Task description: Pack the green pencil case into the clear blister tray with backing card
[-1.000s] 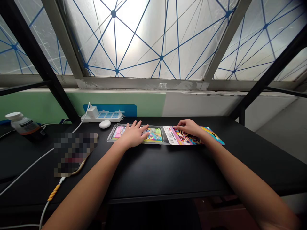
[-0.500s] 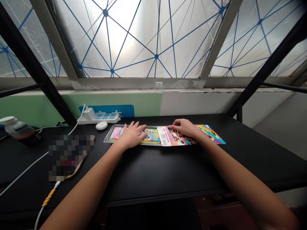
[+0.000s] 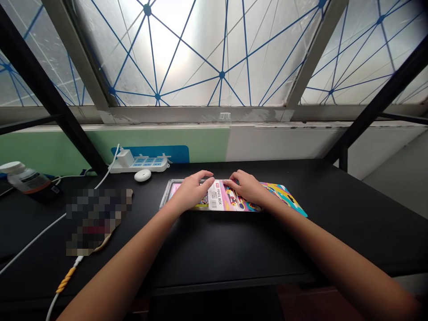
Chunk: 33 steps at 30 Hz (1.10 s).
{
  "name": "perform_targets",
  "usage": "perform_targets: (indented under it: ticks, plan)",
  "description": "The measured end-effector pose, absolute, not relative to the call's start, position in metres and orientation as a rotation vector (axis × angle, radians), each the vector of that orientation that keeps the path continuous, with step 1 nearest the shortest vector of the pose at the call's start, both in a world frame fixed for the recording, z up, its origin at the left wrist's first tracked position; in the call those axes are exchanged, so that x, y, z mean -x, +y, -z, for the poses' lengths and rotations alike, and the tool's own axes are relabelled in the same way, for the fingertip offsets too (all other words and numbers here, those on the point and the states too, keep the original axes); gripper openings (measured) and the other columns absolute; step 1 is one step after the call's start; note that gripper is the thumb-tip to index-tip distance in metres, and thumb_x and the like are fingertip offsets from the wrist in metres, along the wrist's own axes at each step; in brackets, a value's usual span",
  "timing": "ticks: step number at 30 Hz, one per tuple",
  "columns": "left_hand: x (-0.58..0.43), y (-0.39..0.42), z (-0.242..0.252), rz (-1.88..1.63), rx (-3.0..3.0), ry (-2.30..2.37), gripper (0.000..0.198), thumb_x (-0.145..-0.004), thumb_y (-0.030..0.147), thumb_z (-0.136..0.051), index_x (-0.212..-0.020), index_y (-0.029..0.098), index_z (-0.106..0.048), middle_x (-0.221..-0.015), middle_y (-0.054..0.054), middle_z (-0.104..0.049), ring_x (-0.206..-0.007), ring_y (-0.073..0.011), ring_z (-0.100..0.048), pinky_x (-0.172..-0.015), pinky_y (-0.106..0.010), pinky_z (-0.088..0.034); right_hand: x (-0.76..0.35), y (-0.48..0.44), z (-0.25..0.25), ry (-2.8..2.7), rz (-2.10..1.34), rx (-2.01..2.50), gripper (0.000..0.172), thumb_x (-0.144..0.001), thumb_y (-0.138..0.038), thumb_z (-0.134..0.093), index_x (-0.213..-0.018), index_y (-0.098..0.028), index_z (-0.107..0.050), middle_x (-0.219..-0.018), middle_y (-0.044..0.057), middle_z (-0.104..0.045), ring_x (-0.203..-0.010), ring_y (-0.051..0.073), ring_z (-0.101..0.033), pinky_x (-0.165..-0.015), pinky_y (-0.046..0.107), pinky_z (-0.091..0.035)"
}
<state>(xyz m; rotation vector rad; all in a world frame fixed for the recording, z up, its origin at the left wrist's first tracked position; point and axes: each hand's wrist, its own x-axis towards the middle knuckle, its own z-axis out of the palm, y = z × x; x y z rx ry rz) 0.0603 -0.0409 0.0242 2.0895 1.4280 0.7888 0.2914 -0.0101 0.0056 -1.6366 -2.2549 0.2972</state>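
A long clear plastic tray [image 3: 165,192] with colourful printed items inside lies on the black desk. A bright printed sleeve or card marked PENCIL BOX [image 3: 216,200] covers its right part; whether the tray is inside or beneath cannot be told. My left hand [image 3: 193,191] is closed over the tray, thumb pointing at the card's left edge, fingertips along the far side. Curled on the upper part of the card is my right hand [image 3: 246,187], its thumb on the printed face. The forearms hide the tray's lower left and part of the card.
Behind the tray sits a round white case [image 3: 142,175] by a white power strip [image 3: 147,163] with a plugged-in charger. At left are a bottle [image 3: 28,180], a blurred-out object [image 3: 96,220] and a white cable [image 3: 36,240]. Black slanted posts flank the desk [image 3: 227,254].
Less of the tray shows left of the card. My left hand has shifted right and gone from spread flat to closed. My right hand has moved slightly left, with the card.
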Motion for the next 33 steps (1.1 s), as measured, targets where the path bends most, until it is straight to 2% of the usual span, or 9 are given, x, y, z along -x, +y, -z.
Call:
perform_targets:
  ticks: [4,9,11,16,20,22,24,27,33]
  plan:
    - [-0.038,-0.026,-0.02,-0.655,-2.337,1.696,0.045,-0.094,0.052,-0.045,-0.127,0.025,-0.062,-0.145,-0.008,-0.055,-0.145,-0.0357,-0.031,-0.116,-0.056,-0.023,-0.298,-0.021,-0.016,-2.416,-0.29,1.442,0.048,-0.087,-0.06,-0.058,-0.119,-0.024,-0.063,-0.127,0.012,-0.057,-0.117,0.031,-0.055,-0.103,0.048,-0.039]
    - [-0.031,-0.018,-0.008,-0.491,-2.237,1.719,0.042,-0.096,0.051,-0.037,-0.111,0.028,-0.068,-0.127,-0.01,-0.068,-0.126,-0.0361,-0.052,-0.109,-0.063,-0.027,-0.282,-0.054,-0.021,-2.642,-0.197,1.247,0.053,-0.096,-0.054,-0.044,-0.138,-0.022,-0.054,-0.144,0.016,-0.051,-0.133,0.034,-0.047,-0.107,0.051,-0.039]
    - [-0.034,-0.018,-0.007,-0.53,-2.209,1.714,0.042,-0.098,0.047,-0.032,-0.109,0.029,-0.068,-0.122,-0.008,-0.071,-0.119,-0.0339,-0.057,-0.109,-0.065,-0.024,-0.268,-0.068,-0.012,-2.662,-0.123,1.26,0.064,-0.098,-0.058,-0.037,-0.144,-0.016,-0.048,-0.15,0.02,-0.046,-0.139,0.038,-0.04,-0.11,0.055,-0.037]
    - [-0.038,-0.019,-0.009,-0.649,-2.09,1.664,0.043,-0.1,0.046,-0.026,-0.109,0.032,-0.066,-0.121,-0.004,-0.071,-0.12,-0.0315,-0.058,-0.113,-0.069,-0.006,-0.226,-0.082,0.019,-2.612,0.033,1.315,0.107,-0.082,-0.084,-0.037,-0.152,-0.004,-0.033,-0.155,0.03,-0.034,-0.146,0.048,-0.022,-0.114,0.064,-0.026]
    - [-0.036,-0.017,-0.01,-0.768,-1.971,1.573,0.044,-0.1,0.049,-0.028,-0.106,0.032,-0.067,-0.121,-0.002,-0.072,-0.124,-0.0317,-0.056,-0.112,-0.07,0.007,-0.193,-0.075,0.027,-2.631,0.089,1.242,0.107,-0.08,-0.08,-0.048,-0.155,-0.005,-0.027,-0.155,0.028,-0.033,-0.145,0.049,-0.021,-0.115,0.064,-0.025]
    - [-0.033,-0.014,-0.011,-0.842,-1.913,1.516,0.042,-0.1,0.051,-0.031,-0.104,0.031,-0.068,-0.121,-0.001,-0.072,-0.124,-0.0312,-0.057,-0.115,-0.067,0.003,-0.184,-0.072,0.025,-2.642,0.092,1.205,0.102,-0.084,-0.073,-0.051,-0.154,-0.004,-0.027,-0.156,0.028,-0.032,-0.145,0.048,-0.021,-0.116,0.064,-0.024]
    - [-0.027,-0.009,-0.014,-0.937,-1.859,1.447,0.043,-0.099,0.052,-0.033,-0.104,0.028,-0.069,-0.121,-0.003,-0.072,-0.122,-0.0291,-0.059,-0.119,-0.057,-0.014,-0.184,-0.07,0.02,-2.654,0.075,1.208,0.092,-0.088,-0.064,-0.052,-0.153,-0.002,-0.029,-0.157,0.029,-0.029,-0.146,0.046,-0.021,-0.117,0.061,-0.024]
    - [-0.016,0.0,-0.019,-1.113,-1.775,1.372,0.056,-0.099,0.054,-0.024,-0.111,0.019,-0.066,-0.122,-0.01,-0.071,-0.119,-0.026,-0.062,-0.109,-0.041,-0.04,-0.197,-0.066,0.01,-2.687,0.015,1.223,0.078,-0.092,-0.051,-0.053,-0.152,-0.005,-0.034,-0.158,0.026,-0.028,-0.147,0.04,-0.022,-0.118,0.057,-0.026]
    - [-0.008,0.005,-0.009,-1.381,-1.315,1.095,0.075,-0.094,0.072,-0.013,-0.115,0.018,-0.061,-0.125,-0.013,-0.07,-0.125,-0.028,-0.059,-0.108,-0.045,-0.04,-0.236,-0.048,-0.011,-2.758,-0.118,1.274,0.078,-0.091,-0.054,-0.055,-0.155,-0.015,-0.032,-0.16,0.018,-0.03,-0.148,0.034,-0.026,-0.118,0.051,-0.029]
